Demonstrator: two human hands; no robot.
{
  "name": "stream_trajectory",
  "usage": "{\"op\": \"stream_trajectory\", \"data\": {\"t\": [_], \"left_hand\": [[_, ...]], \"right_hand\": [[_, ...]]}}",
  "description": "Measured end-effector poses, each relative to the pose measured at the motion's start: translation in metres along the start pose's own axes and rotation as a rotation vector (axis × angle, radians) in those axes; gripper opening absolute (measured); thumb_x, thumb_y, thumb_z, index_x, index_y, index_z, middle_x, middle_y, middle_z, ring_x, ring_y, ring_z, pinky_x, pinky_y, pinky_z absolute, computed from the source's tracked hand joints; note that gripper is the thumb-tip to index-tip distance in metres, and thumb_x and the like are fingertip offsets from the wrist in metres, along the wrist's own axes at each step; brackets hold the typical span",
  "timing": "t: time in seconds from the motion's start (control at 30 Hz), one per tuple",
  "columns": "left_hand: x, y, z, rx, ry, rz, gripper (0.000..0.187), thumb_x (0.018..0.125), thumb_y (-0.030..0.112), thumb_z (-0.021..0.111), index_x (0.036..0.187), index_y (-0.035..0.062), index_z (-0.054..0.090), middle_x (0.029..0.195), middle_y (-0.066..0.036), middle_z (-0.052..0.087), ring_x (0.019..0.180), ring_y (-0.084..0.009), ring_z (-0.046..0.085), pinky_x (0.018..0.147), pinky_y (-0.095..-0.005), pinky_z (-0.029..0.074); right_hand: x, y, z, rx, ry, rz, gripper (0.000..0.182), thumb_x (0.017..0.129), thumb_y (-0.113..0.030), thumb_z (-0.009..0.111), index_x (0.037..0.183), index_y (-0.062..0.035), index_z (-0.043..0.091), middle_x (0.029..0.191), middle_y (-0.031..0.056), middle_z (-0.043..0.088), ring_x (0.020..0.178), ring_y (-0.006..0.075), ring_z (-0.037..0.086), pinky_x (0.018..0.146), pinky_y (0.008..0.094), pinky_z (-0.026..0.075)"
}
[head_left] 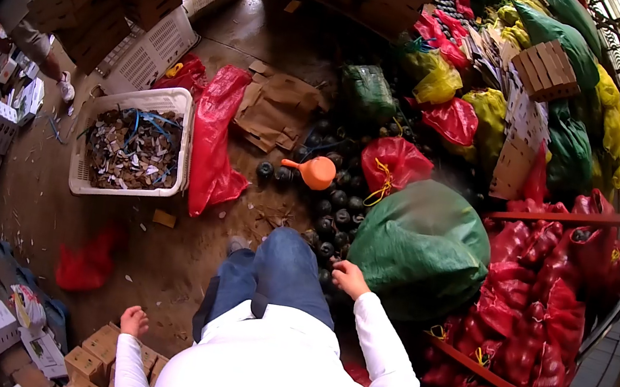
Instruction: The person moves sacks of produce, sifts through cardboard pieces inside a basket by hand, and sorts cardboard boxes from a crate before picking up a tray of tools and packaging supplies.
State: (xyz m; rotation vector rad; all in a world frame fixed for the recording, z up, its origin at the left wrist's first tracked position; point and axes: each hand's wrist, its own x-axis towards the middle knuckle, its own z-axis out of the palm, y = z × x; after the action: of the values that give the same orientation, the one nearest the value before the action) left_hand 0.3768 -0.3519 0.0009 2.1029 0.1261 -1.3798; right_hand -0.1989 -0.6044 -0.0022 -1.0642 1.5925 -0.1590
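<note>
The big green sack [422,246] sat in front of the person and to the right, just beside a pile of dark round things [334,217]. The right hand [350,280] was at the sack's edge. Its fingers were curled in, but I could not tell if they had hold of the cloth or only touched it. The left hand [135,321] hung away from the sack, above some brown boxes [90,363]. Its fingers were loosely bent, part way open, with nothing to be seen in them.

The sack looked fat and heavy. Two hands would likely have worked better than one, with a good fistful of cloth in each and feet clear of the round things, which could roll.

I could not see what was inside the green sack. A small red bag [397,162] behind it had a yellow string [383,182]. The white crate [129,194] held brown and white scraps [127,154] and blue strips. The red sacks [539,324] on the right bulged with round lumps.
</note>
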Motion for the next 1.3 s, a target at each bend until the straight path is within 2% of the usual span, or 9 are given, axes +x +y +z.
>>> {"op": "stream_trajectory", "data": {"t": [0.13, 0.33, 0.53, 0.63, 0.73, 1.0, 1.2, 1.23, 1.3], "left_hand": [[0.052, 0.091, 0.014, -0.004, -0.202, 0.077, 0.023, 0.082, 0.009, 0.053, 0.105, 0.0095, 0.049, 0.079, -0.002, 0.056, 0.06, -0.0097, 0.053, 0.048, -0.0237, 0.043], [0.039, 0.201, 0.133, 0.052, -0.204, 0.119, 0.027, 0.081, 0.005, 0.055, 0.106, 0.0066, 0.048, 0.079, -0.003, 0.054, 0.061, -0.0089, 0.052, 0.047, -0.0212, 0.041], [0.023, 0.252, 0.232, 0.374, -0.26, 0.123, 0.03, 0.079, 0.012, 0.06, 0.108, 0.0073, 0.053, 0.087, -0.002, 0.057, 0.072, -0.0105, 0.056, 0.058, -0.0249, 0.047], [0.043, 0.26, 0.244, 0.402, -0.281, 0.054, 0.029, 0.08, 0.012, 0.059, 0.108, 0.0073, 0.053, 0.087, -0.002, 0.057, 0.072, -0.01, 0.055, 0.059, -0.0254, 0.047], [0.058, 0.282, 0.248, 0.409, -0.232, 0.02, 0.029, 0.08, 0.012, 0.059, 0.107, 0.0068, 0.053, 0.087, -0.001, 0.057, 0.07, -0.01, 0.055, 0.059, -0.0257, 0.046], [0.139, 0.375, 0.297, 0.5, -0.156, -0.186, 0.027, 0.079, 0.012, 0.059, 0.105, 0.0071, 0.054, 0.084, -0.002, 0.058, 0.068, -0.0114, 0.054, 0.058, -0.0283, 0.046], [0.175, 0.533, 0.428, 0.536, -0.303, -0.062, 0.028, 0.082, 0.012, 0.056, 0.109, 0.0031, 0.051, 0.08, -0.001, 0.055, 0.067, -0.0094, 0.05, 0.06, -0.025, 0.044], [0.177, 0.555, 0.452, 0.532, -0.366, -0.03, 0.028, 0.082, 0.011, 0.055, 0.109, 0.0025, 0.051, 0.081, -0.001, 0.055, 0.071, -0.01, 0.051, 0.065, -0.0237, 0.045], [0.171, 0.591, 0.503, 0.525, -0.466, 0.03, 0.03, 0.081, 0.008, 0.057, 0.109, 0.0008, 0.05, 0.09, -0.003, 0.056, 0.082, -0.0111, 0.053, 0.077, -0.0236, 0.044]], "right_hand": [[-0.005, 0.028, -0.006, 0.092, 0.0, 0.311, 0.029, 0.078, -0.013, 0.056, 0.105, -0.0027, 0.054, 0.079, 0.0069, 0.059, 0.063, 0.0143, 0.058, 0.051, 0.025, 0.046], [0.05, 0.051, -0.029, 0.256, -0.066, 0.577, 0.021, 0.078, -0.009, 0.055, 0.098, -0.004, 0.054, 0.073, 0.0064, 0.057, 0.052, 0.0141, 0.054, 0.041, 0.0261, 0.042], [0.153, -0.031, -0.09, 0.458, 0.111, 0.277, 0.026, 0.081, -0.004, 0.049, 0.106, -0.0042, 0.048, 0.079, 0.0097, 0.058, 0.056, 0.0151, 0.055, 0.042, 0.0252, 0.041], [0.174, -0.102, -0.123, 0.495, 0.141, 0.128, 0.026, 0.08, -0.008, 0.054, 0.105, -0.0007, 0.052, 0.081, 0.0072, 0.06, 0.063, 0.0124, 0.057, 0.049, 0.0231, 0.045], [0.185, -0.152, -0.143, 0.462, 0.152, 0.134, 0.027, 0.08, -0.01, 0.055, 0.106, -0.0013, 0.052, 0.085, 0.0063, 0.061, 0.066, 0.0116, 0.058, 0.055, 0.0223, 0.046], [0.274, -0.163, -0.154, 0.314, 0.022, 0.387, 0.026, 0.08, -0.009, 0.055, 0.106, -0.004, 0.053, 0.087, 0.0049, 0.062, 0.068, 0.0123, 0.058, 0.056, 0.0246, 0.046], [0.467, -0.186, -0.214, 0.081, 0.07, 0.23, 0.023, 0.078, -0.008, 0.057, 0.101, -0.0028, 0.056, 0.08, 0.0045, 0.06, 0.064, 0.0099, 0.056, 0.05, 0.0224, 0.043], [0.513, -0.178, -0.228, 0.044, 0.151, 0.068, 0.023, 0.078, -0.007, 0.057, 0.1, -0.0005, 0.056, 0.082, 0.0066, 0.061, 0.066, 0.0109, 0.056, 0.053, 0.024, 0.045], [0.597, -0.198, -0.259, -0.052, 0.237, 0.043, 0.025, 0.077, -0.004, 0.057, 0.1, 0.0022, 0.056, 0.089, 0.011, 0.062, 0.08, 0.0186, 0.058, 0.073, 0.0278, 0.047]]}}
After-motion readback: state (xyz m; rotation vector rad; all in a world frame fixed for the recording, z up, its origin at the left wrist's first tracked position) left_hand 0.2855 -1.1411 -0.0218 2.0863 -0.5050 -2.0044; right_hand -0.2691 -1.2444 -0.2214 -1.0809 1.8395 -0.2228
